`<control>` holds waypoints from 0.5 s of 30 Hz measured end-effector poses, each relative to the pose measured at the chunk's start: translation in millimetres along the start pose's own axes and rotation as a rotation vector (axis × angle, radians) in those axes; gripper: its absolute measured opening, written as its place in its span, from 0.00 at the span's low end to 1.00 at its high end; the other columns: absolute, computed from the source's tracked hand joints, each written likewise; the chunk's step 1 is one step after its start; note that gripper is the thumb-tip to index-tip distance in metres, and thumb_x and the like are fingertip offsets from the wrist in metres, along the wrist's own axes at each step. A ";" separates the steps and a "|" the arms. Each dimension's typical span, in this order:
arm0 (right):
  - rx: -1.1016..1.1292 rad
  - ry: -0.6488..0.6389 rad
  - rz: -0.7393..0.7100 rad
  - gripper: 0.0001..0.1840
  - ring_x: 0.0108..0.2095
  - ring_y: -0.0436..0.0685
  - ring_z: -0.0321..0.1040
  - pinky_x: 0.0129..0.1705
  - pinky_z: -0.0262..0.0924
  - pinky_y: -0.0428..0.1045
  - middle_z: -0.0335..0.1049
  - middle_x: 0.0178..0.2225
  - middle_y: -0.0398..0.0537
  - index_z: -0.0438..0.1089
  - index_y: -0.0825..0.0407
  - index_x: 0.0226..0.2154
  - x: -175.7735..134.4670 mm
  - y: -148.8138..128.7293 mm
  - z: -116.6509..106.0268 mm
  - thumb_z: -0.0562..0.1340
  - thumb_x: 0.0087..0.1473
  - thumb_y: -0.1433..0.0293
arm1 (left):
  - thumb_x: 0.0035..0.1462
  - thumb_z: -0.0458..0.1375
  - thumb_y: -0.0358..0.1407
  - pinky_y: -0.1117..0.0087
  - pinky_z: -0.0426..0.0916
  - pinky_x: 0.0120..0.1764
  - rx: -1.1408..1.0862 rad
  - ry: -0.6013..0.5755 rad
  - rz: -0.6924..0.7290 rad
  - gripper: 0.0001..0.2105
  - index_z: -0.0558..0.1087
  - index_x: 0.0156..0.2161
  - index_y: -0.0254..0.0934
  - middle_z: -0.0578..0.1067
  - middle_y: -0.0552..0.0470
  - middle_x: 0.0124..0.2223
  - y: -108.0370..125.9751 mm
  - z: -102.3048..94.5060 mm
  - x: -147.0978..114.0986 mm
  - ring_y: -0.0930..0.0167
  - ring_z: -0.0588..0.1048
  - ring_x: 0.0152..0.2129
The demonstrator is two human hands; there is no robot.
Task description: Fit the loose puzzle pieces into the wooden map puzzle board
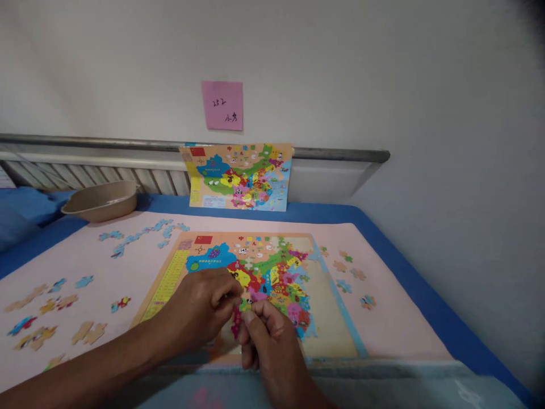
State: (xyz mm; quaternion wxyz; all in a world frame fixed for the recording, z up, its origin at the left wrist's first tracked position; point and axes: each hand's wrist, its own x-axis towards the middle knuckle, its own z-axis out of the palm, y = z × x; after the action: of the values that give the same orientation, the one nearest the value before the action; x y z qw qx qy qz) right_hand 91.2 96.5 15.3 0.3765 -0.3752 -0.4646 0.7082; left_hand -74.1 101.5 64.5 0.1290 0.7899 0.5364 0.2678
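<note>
— Pale wall behind, with a pink note point(222, 105) stuck on it; can you read it?

— No, the scrawl is too small. Below it a printed map point(237, 176) leans against the rail.

— What about the far left?

— A tan bowl point(101, 200) sits on the blue cover; whatever is inside is hidden by its rim. Loose pieces point(40, 315) lie scattered on the pink mat point(392, 324), and some run off the left edge.

— And the hands?

— The left hand point(198, 309) rests on the puzzle board point(164, 284), fingers curled, its fingertips meeting the other hand's over the puzzle. It covers the board's lower left part, so I cannot tell what is filled there.

— Is it holding anything?

— Both seem to pinch one small green piece point(245, 304) between them, just above the board's middle. Most of that piece is hidden by fingers, so its shape is unclear.

— The right hand?

— The right hand point(268, 335) is closed, thumb up against the piece; its wrist is cut off at the bottom edge.

— Further right?

— A few more pieces point(351, 272) lie on the mat beside the board, tiny and blurred.
</note>
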 end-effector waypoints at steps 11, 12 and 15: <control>-0.074 -0.043 -0.017 0.20 0.14 0.44 0.54 0.17 0.46 0.41 0.64 0.21 0.39 0.62 0.53 0.31 -2.5 5.6 0.3 0.56 0.59 0.52 | 0.57 0.55 0.24 0.70 0.61 0.34 0.053 0.070 0.070 0.07 0.73 0.33 0.37 0.74 0.54 0.30 -7.4 0.9 18.0 0.71 0.72 0.29; -0.111 -0.069 -0.038 0.18 0.14 0.45 0.54 0.18 0.46 0.42 0.64 0.21 0.39 0.62 0.52 0.31 -3.6 8.6 0.7 0.55 0.60 0.54 | 0.56 0.55 0.24 0.70 0.61 0.34 0.066 0.076 0.069 0.07 0.73 0.33 0.37 0.74 0.54 0.30 -9.3 1.5 23.3 0.71 0.72 0.29; -0.286 -0.157 -0.179 0.12 0.16 0.46 0.55 0.20 0.48 0.42 0.63 0.20 0.40 0.64 0.52 0.28 -6.8 17.5 1.5 0.57 0.57 0.61 | 0.55 0.55 0.24 0.69 0.61 0.34 0.125 0.085 0.075 0.08 0.74 0.32 0.36 0.75 0.53 0.30 -18.9 7.6 45.3 0.69 0.72 0.29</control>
State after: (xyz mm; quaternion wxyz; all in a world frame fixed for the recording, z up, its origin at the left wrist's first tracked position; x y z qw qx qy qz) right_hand 89.6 84.9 0.5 0.3433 -0.3257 -0.6202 0.6256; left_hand -71.8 151.1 61.8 0.0466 0.8040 0.5268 0.2716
